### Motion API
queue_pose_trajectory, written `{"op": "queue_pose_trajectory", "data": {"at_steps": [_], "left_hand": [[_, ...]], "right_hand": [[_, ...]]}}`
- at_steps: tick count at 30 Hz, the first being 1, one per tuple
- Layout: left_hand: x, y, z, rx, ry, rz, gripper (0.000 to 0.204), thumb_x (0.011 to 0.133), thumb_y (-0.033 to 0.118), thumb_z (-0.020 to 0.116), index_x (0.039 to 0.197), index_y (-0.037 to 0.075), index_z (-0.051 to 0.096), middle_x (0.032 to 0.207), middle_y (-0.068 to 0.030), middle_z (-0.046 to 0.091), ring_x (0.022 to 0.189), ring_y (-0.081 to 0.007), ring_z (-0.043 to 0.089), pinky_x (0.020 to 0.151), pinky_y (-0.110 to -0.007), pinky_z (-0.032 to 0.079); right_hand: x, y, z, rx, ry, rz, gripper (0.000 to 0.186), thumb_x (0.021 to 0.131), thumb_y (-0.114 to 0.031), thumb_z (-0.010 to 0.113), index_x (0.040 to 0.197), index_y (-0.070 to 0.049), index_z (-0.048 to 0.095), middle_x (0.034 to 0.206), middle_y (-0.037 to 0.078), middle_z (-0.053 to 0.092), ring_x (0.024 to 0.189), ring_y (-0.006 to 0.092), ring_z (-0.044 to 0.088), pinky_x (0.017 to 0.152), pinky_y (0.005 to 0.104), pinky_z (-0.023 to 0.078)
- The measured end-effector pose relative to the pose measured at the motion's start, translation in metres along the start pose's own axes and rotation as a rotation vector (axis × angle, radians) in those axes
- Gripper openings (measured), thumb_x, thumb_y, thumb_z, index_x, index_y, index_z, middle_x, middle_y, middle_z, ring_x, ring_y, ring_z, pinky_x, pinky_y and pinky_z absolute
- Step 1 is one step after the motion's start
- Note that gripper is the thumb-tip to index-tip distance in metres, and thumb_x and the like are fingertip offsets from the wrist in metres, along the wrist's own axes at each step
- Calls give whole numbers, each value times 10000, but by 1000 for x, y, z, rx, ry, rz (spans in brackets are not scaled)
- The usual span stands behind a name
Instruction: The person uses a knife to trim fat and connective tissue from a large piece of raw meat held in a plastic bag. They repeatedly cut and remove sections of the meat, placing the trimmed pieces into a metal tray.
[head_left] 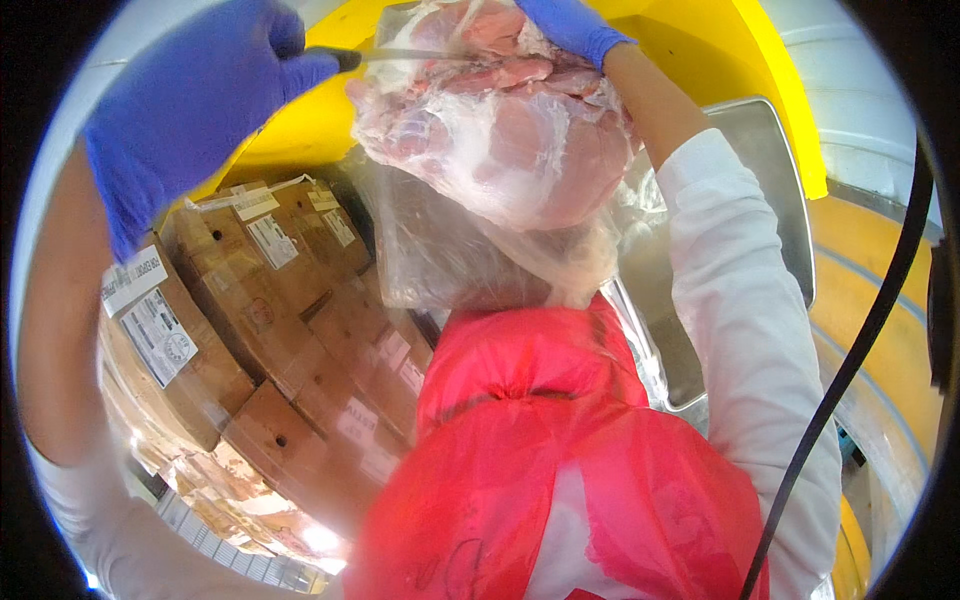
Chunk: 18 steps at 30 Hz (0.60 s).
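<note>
A knife (pixel 348 59) with a dark handle is gripped in my left hand (pixel 195 105), in a blue glove; its blade reaches right into a large pale pink piece of meat (pixel 500 155) with white fat. My right hand (pixel 575 25), also gloved in blue, lies against the upper right of the meat, its fingers mostly cut off by the top edge. A clear plastic bag (pixel 455 270) hangs beneath the meat, over my red plastic apron (pixel 520 370).
A yellow plastic surface (pixel 720 55) surrounds the meat at the top. Stacked cardboard boxes (pixel 270 310) fill the lower left. A metal tray (pixel 770 210) lies right, partly behind my right arm. A black cable (pixel 890 285) runs down the right side, near orange curved panels (pixel 870 400).
</note>
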<state>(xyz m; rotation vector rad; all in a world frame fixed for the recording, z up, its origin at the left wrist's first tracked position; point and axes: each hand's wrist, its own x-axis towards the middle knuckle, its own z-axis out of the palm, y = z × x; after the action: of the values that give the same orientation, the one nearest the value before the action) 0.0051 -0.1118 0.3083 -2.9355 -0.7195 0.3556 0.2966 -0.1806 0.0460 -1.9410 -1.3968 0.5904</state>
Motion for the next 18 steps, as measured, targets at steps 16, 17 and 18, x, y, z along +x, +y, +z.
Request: {"op": "queue_pose_trajectory", "data": {"at_steps": [16, 17, 18], "left_hand": [[-96, 36, 290, -459, 377, -393, 417, 910, 371, 712, 1248, 131, 667, 1035, -164, 723, 881, -338, 714, 759, -411, 565], [-93, 35, 309, -490, 430, -383, 433, 906, 393, 709, 1254, 140, 660, 1044, -164, 719, 875, -345, 708, 760, -416, 564], [-90, 32, 325, -508, 472, -359, 444, 904, 388, 712, 1265, 137, 655, 1073, -163, 717, 897, -342, 711, 773, -412, 567]], "right_hand": [[-21, 43, -16, -308, 126, -407, 367, 961, -225, 514, 1281, -52, 563, 1148, 243, 668, 1051, 414, 649, 900, 443, 515], [-22, 42, -16, -358, 117, -386, 350, 954, -229, 526, 1252, -51, 568, 1120, 241, 670, 1030, 413, 651, 884, 450, 517], [-23, 43, -16, -410, 112, -365, 334, 946, -234, 538, 1223, -50, 572, 1092, 239, 671, 1009, 413, 654, 869, 458, 519]]}}
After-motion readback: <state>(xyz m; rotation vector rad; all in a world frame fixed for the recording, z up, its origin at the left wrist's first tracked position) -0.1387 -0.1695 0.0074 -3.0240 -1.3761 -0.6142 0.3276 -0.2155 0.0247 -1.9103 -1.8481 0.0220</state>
